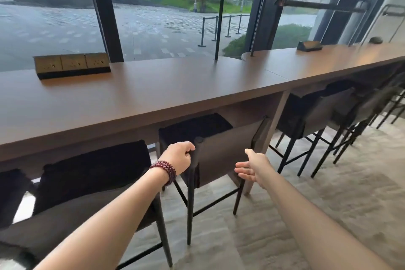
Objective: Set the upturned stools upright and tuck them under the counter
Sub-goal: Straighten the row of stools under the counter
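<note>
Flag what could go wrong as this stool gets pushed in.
The left hand grips the stool at its backrest corner, just below the counter edge; pushing in could pinch knuckles. The right hand is open, not gripping, so an uneven push might swing the stool against the support panel.

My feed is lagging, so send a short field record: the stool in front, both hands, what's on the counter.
stool: upright, seat under the counter
left hand: grips the top left corner of the stool's back
right hand: open, by the back's right edge; contact unclear
neighbouring stools: upright, tucked in on both sides
socket box: on the counter, left
</note>
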`<state>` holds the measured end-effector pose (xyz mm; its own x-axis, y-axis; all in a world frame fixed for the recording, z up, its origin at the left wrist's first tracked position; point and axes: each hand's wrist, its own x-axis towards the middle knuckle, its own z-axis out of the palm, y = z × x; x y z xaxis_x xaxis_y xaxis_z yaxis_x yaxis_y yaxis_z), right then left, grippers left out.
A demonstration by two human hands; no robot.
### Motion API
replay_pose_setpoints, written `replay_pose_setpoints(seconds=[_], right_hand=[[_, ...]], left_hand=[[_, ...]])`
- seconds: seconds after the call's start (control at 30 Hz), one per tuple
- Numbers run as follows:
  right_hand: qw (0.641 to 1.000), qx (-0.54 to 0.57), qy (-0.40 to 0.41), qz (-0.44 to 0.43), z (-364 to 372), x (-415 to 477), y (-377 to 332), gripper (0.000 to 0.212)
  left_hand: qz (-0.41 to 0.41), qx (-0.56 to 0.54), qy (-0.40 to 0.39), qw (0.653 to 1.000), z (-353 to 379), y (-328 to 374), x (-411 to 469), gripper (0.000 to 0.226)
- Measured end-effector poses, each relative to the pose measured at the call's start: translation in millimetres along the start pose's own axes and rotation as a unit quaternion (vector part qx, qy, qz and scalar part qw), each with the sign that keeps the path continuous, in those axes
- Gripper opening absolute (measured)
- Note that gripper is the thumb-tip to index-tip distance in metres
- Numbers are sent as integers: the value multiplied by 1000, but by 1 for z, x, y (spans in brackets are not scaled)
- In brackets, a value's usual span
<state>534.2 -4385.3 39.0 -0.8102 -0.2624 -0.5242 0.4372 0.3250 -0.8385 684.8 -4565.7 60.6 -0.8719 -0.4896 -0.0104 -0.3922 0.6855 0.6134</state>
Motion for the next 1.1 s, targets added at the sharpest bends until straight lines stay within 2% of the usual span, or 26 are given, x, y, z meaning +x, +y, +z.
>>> replay_pose_setpoints(seconds=[0.17, 0.27, 0.37, 0.43, 0.53, 0.6, 0.73, 0.8, 0.9, 0.97, 1.1], right_hand=[[1000, 12, -21, 8, -26, 44, -12, 39], [999, 13, -30, 3, -29, 79, -23, 49], [999, 17, -30, -12, -32, 114, -42, 59], [999, 20, -26, -12, -36, 137, -56, 63], [1000, 12, -16, -2, -40, 168, -71, 66], [1000, 10, -6, 1, -42, 186, -79, 74], [1000, 8, 27, 8, -44, 220, -86, 91], [998, 19, 56, 6, -45, 231, -92, 91], [991, 83, 108, -8, -45, 249, -101, 75], [988, 118, 96, 11, -45, 256, -107, 69], [989, 101, 103, 31, -44, 262, -111, 68]], left_hand=[[-43, 46, 21, 998, 32, 23, 41, 53], [-73, 82, 29, 994, 48, 28, 72, 63], [-120, 138, 3, 983, 67, 27, 105, 71], [-160, 175, -26, 971, 75, 28, 125, 67], [-198, 233, -60, 950, 82, 31, 143, 46], [-214, 257, -54, 941, 86, 31, 151, 38], [-240, 255, -34, 936, 89, 31, 155, 39], [-247, 251, -31, 935, 89, 31, 154, 39], [-262, 246, -16, 933, 91, 34, 150, 38], [-265, 246, -13, 932, 92, 36, 150, 38], [-273, 238, -10, 932, 90, 42, 146, 36]])
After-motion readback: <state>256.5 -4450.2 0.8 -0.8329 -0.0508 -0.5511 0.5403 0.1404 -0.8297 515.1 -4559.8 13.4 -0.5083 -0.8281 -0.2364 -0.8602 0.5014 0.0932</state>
